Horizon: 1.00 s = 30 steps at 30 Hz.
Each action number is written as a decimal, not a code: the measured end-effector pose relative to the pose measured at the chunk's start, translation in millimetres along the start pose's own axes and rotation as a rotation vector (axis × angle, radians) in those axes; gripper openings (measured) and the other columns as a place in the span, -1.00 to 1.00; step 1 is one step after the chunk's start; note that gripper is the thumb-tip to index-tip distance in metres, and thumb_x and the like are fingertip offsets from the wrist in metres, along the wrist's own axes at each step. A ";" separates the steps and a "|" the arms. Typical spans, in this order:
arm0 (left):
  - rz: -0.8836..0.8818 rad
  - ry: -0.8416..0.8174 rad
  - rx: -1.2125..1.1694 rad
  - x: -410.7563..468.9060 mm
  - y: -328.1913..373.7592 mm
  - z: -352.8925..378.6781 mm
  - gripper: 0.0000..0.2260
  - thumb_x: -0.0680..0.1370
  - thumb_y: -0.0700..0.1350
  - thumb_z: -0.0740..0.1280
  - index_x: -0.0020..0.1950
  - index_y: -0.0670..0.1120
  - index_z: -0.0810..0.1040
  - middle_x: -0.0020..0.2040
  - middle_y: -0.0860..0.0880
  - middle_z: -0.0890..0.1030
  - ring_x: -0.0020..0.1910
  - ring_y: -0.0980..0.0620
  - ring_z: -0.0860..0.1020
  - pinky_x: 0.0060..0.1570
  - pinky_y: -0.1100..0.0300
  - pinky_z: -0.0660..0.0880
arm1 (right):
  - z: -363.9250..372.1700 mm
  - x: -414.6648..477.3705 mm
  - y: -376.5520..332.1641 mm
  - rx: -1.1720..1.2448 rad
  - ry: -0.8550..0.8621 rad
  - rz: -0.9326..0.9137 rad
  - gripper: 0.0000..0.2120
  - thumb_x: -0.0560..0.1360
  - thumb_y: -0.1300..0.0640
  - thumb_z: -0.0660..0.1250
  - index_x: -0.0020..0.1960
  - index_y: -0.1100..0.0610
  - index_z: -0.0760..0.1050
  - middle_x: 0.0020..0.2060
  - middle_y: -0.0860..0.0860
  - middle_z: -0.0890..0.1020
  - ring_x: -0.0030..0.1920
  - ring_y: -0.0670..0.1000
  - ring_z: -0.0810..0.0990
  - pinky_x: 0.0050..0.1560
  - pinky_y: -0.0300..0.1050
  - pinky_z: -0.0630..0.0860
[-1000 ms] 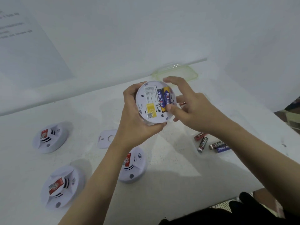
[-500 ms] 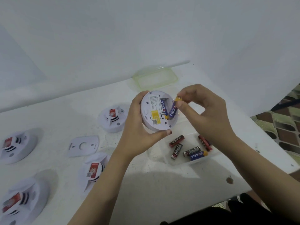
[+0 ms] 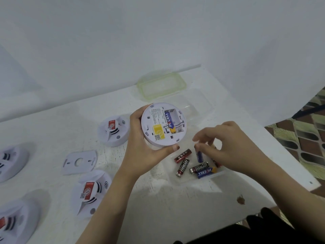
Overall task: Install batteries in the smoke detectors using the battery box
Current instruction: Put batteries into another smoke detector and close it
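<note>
My left hand (image 3: 140,155) grips the round white plastic smoke detector (image 3: 156,131), my right hand (image 3: 228,148) pinches a blue cylindrical battery (image 3: 200,155), and I should match its polarity to the empty slot (image 3: 176,117).

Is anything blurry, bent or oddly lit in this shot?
Head view: the wide-angle lens bows the table edge; light is soft, leaving faint shadows beside the smoke detectors; the right hand pinching a blue battery looks slightly smeared, while the Eveready labels in the clear box are readable.
</note>
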State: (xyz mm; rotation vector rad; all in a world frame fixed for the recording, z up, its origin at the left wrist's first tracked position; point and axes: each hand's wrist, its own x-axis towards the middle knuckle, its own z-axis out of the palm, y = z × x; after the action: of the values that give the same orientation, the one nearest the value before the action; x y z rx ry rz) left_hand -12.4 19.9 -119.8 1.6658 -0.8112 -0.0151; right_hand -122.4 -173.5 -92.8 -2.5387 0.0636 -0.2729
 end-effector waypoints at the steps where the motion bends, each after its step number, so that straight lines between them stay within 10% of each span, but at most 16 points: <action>1: 0.003 -0.007 -0.003 0.1 0.3 0.6 -0.20 0.24 -0.01 0.57 0.36 0.07 0.20 0.32 0.30 0.36 0.37 0.16 0.39 0.23 0.32 0.41 | 0.8 1.1 -0.4 -0.001 0.021 -0.027 -0.80 0.44 -0.14 0.28 0.03 -0.15 0.53 -0.22 -0.32 0.60 -0.13 -0.26 0.54 0.15 -0.28 0.27; 7: 0.006 -0.037 -0.027 -1.1 3.8 4.6 -0.16 0.20 -0.05 0.61 0.34 0.04 0.21 0.40 0.07 0.35 0.40 0.07 0.39 0.24 0.24 0.45 | -8.7 16.1 -10.7 0.207 0.035 -0.093 -0.34 0.40 -0.27 0.27 0.44 -0.30 0.12 0.14 -0.31 0.49 -0.02 -0.28 0.57 -0.09 -0.39 0.51; 16: -0.013 -0.131 0.058 0.8 10.6 1.5 -0.02 0.18 -0.14 0.67 0.43 0.10 0.15 0.27 0.40 0.40 0.30 0.25 0.45 0.16 0.38 0.45 | -18.0 32.2 -16.3 0.075 -0.035 -0.211 -0.46 0.45 0.05 0.41 0.40 -0.06 0.37 -0.08 -0.20 0.62 -0.16 -0.06 0.61 -0.11 -0.08 0.60; 23: 0.007 -0.107 0.224 1.7 12.5 0.0 -0.10 0.17 0.16 0.58 0.44 0.02 0.32 0.29 0.16 0.50 0.29 0.09 0.49 0.25 0.00 0.49 | -21.1 34.0 -17.8 -0.135 -0.111 -0.284 -0.48 0.48 0.00 0.36 0.41 -0.02 0.36 -0.04 -0.06 0.64 -0.21 -0.10 0.48 -0.15 -0.09 0.52; 30: 0.101 -0.082 0.218 4.8 18.1 2.8 -0.29 0.19 0.04 0.58 0.28 0.13 0.39 0.10 0.27 0.55 0.07 0.27 0.55 0.02 0.45 0.45 | -24.7 36.7 -23.5 -0.237 -0.083 -0.443 -0.49 0.38 -0.05 0.22 0.25 0.15 0.54 -0.31 0.01 0.64 -0.44 0.01 0.52 -0.47 -0.16 0.46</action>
State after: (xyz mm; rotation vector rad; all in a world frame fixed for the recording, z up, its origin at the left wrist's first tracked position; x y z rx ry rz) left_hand -18.9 14.5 -102.8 1.8361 -0.9864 0.0789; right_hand -92.0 -171.2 -53.1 -2.7746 -0.5329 -0.3462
